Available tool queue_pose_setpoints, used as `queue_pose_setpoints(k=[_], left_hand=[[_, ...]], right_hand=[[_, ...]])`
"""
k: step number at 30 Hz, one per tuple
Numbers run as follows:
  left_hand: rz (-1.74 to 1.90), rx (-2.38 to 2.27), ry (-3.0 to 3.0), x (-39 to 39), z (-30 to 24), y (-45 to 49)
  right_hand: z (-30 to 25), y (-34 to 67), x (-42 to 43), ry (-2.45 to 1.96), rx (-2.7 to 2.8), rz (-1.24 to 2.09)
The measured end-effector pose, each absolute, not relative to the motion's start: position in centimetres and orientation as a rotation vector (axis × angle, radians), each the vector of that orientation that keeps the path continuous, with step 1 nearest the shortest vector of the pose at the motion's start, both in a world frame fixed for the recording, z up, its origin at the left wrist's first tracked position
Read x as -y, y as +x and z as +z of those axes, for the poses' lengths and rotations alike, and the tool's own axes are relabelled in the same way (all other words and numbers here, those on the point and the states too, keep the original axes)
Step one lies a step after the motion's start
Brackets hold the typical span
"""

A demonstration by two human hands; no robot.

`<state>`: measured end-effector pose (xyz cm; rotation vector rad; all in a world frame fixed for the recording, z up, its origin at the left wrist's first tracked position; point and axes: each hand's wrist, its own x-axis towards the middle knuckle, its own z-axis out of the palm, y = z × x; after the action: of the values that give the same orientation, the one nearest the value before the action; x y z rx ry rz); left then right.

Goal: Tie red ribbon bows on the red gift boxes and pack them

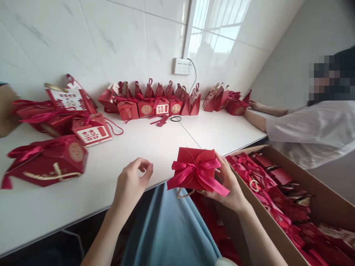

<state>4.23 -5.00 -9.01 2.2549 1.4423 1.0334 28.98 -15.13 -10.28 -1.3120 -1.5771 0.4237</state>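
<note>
- Nearest, the right hand (229, 184) clasps the right side and bottom edge of a ribbon-tied gift box (194, 183), held beside the near edge of the table (155, 144) (a rope handle (184, 194) hangs underneath).
- Left of it, the left hand (134, 175) is raised with fingers curled and thumb near the forefinger (I cannot tell if they touch).
- At right, a carton (327, 192) full of red packages sits close to the right forearm, limiting room there.
- Beyond the hands, bare white tabletop runs toward the wall.
- At left, a box (94, 135) bears double-happiness characters (囍).
- Farther, a row of boxes (146, 109) lines the wall; one label (162, 109) repeats 囍.
- Far right, a co-worker's sleeve (307, 129) reaches over the table.
</note>
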Motion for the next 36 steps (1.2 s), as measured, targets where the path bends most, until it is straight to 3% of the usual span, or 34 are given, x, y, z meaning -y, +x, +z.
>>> queue_pose_setpoints(k=[4, 10, 25, 36], left_hand=[[0.916, -1.059, 2.493, 3.8, -11.5, 8.4], [0.558, -0.987, 2.807, 2.7, -14.6, 10.5], [0.581, -1.025, 2.87, 2.0, -15.8, 10.2], [0.597, -1.021, 2.896, 1.5, -16.9, 10.3]], right_hand=[[-10.1, 31.7, 17.1, -1.426, 1.352, 0.418], [-11.6, 36.8, 20.0, -1.287, 0.969, 0.426], [-8.1, 36.5, 21.1, -0.968, 0.763, 0.551], [-6.1, 33.8, 20.7, -0.503, 0.262, 0.912]])
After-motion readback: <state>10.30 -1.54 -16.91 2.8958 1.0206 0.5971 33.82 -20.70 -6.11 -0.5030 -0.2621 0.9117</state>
